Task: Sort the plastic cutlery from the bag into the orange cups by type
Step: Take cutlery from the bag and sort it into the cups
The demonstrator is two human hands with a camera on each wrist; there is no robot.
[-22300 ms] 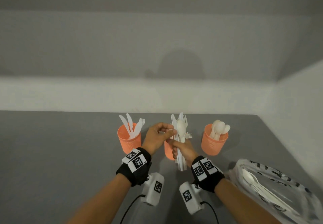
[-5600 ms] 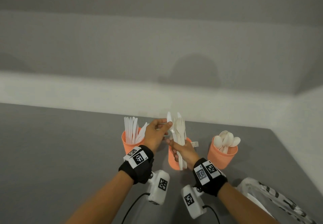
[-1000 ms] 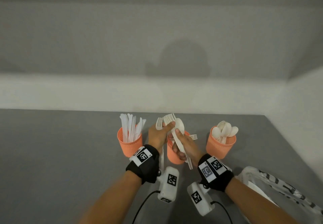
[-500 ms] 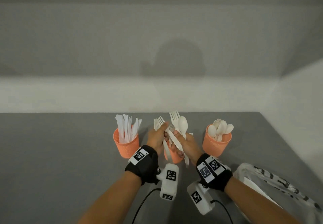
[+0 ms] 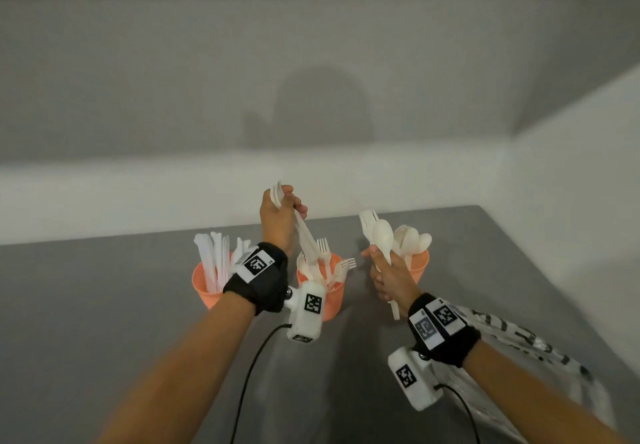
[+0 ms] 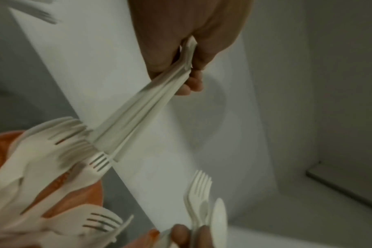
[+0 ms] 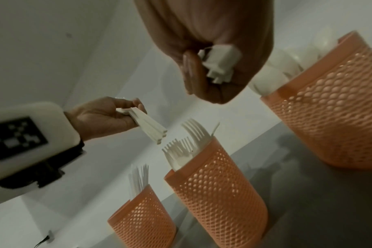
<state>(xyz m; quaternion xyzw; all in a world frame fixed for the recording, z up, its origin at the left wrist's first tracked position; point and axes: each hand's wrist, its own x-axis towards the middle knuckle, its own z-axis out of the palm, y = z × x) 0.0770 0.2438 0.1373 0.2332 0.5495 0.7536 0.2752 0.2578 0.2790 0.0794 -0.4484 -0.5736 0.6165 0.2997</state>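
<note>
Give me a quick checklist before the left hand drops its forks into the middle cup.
1. Left hand grips the bunch of forks near their heads: ok.
2. Handle ends point down toward the middle cup: ok, though they hang just left of its rim in the right wrist view.
3. Middle cup holds only forks: ok from what shows.
4. Room in the middle cup: cannot tell; several forks already stand in it.
5. Right hand is clear of the drop path, holding a fork and spoon near the spoon cup: ok.
6. Every held piece is a fork: cannot tell; the heads are hidden in the grip.
</note>
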